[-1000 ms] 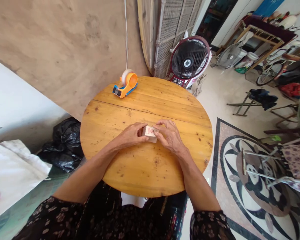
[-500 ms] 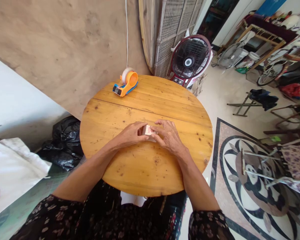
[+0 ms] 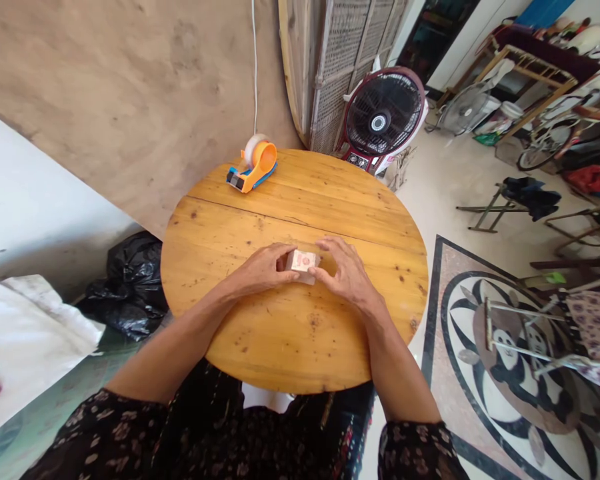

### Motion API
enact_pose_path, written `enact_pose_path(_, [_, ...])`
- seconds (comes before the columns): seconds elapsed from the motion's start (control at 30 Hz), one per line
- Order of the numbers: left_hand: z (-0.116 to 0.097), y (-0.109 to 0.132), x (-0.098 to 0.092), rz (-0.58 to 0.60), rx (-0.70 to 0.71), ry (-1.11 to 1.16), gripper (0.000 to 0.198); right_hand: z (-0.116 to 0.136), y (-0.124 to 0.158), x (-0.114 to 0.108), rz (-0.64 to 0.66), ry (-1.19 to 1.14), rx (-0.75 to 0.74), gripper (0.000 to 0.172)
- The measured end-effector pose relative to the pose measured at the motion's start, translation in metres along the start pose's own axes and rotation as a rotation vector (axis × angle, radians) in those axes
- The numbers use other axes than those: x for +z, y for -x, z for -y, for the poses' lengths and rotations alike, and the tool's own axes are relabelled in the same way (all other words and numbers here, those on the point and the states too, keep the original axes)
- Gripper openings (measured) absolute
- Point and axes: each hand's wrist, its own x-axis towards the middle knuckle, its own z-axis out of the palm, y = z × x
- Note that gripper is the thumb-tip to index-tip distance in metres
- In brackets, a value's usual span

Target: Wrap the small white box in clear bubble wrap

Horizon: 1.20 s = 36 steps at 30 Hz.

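A small pale box (image 3: 304,261) with reddish print on top rests on the round wooden table (image 3: 300,353), between my hands. My left hand (image 3: 267,268) grips its left side, thumb at the near edge and fingers behind. At the box's right end is my right hand (image 3: 345,272), curved with thumb and fingers apart; its thumb tip touches the near right corner, while the other fingers are off the box. Farther back on the table stands an orange and blue tape dispenser (image 3: 254,167) with a roll of tape.
Behind the table, a fan (image 3: 383,117) stands by a woven screen (image 3: 343,63). Black plastic bags (image 3: 130,283) lie left of the table. To the right are a folding stool (image 3: 497,207), a bicycle (image 3: 553,140) and a chair (image 3: 593,320).
My right hand has moved slightly right and its fingers have come off the box top, uncovering the reddish print. My left hand keeps its hold.
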Motion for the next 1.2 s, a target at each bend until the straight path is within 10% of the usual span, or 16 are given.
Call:
enact_pose_path(0.17, [-0.005,0.002,-0.001,-0.010,-0.003,0.009,0.039,0.001,0.000,0.001,0.250,0.050,0.070,0.072])
enact_pose_path(0.4, [-0.010,0.002,0.005,-0.081,0.028,-0.006,0.039,0.004,-0.005,0.008,0.184,0.026,0.048,0.041])
enact_pose_path(0.7, [0.001,0.003,-0.004,-0.012,-0.023,-0.035,0.064,-0.016,0.003,-0.003,0.267,-0.001,0.110,0.075])
enact_pose_path(1.0, [-0.002,0.003,-0.004,0.154,-0.064,0.185,0.021,-0.006,-0.003,-0.015,0.415,0.060,0.135,0.011])
enact_pose_path(1.2, [-0.008,0.004,0.005,0.085,-0.047,0.149,0.012,0.007,-0.004,-0.004,0.411,0.187,0.099,0.014])
